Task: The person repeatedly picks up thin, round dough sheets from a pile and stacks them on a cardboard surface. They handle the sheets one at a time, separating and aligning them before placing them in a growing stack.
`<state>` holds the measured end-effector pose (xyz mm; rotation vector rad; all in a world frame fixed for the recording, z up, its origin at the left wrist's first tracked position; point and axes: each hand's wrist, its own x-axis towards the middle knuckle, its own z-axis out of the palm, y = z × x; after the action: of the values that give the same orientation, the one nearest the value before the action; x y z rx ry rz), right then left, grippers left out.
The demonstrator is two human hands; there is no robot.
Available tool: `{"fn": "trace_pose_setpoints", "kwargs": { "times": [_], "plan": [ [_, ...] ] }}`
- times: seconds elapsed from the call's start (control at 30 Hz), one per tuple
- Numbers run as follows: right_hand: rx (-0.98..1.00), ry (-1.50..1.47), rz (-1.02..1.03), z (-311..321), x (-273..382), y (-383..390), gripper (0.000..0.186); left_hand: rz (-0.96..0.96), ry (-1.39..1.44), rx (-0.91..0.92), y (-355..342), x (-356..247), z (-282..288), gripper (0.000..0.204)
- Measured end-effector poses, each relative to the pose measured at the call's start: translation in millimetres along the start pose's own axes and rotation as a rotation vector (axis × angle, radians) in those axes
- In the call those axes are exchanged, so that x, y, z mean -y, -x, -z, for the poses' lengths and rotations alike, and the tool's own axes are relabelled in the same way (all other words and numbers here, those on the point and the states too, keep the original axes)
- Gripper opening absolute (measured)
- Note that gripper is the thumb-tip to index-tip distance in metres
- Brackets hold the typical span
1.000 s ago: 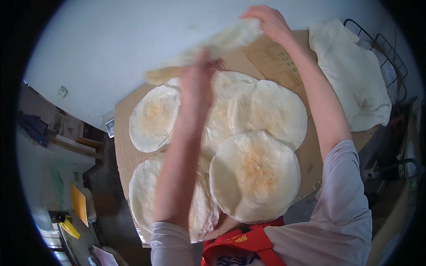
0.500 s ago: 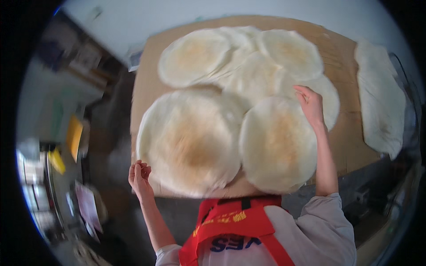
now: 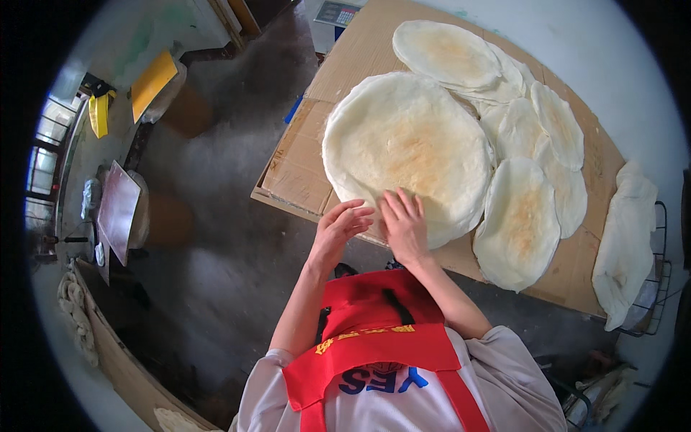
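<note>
A pile of large round flatbreads (image 3: 410,137), pale with browned patches in the middle, lies at the near edge of the cardboard-covered table. My right hand (image 3: 404,225) rests on the near part of the top flatbread, its fingers stretched out and slightly spread. Beside it, my left hand (image 3: 340,232) is at the pile's near left rim, fingers loosely bent and apart, with nothing visible in them. A narrower-looking flatbread pile (image 3: 520,219) lies to the right. Behind are several overlapping flatbreads (image 3: 450,54), some with browned centres.
Cardboard (image 3: 306,137) covers the tabletop. A folded white cloth (image 3: 626,245) hangs by a black wire rack (image 3: 658,288) at the right. A scale (image 3: 336,14) stands beyond the far left corner. Board-topped containers (image 3: 155,83) stand on the dark floor at the left.
Both hands have come together at the large pile's near edge, the right from the right-hand pile and the left from the left rim. The view has turned, showing more floor at left.
</note>
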<state>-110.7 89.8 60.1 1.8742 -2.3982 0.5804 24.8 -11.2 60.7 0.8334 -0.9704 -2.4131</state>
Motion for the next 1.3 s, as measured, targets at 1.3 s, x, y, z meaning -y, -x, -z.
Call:
{"fn": "trace_pose_setpoints", "kwargs": {
  "times": [1.3],
  "plan": [
    [0.315,-0.405,-0.071,34.0,-16.9,-64.8,0.039,-0.019,-0.215,-0.512,-63.6,2.1,-7.1,0.024]
  ]
}}
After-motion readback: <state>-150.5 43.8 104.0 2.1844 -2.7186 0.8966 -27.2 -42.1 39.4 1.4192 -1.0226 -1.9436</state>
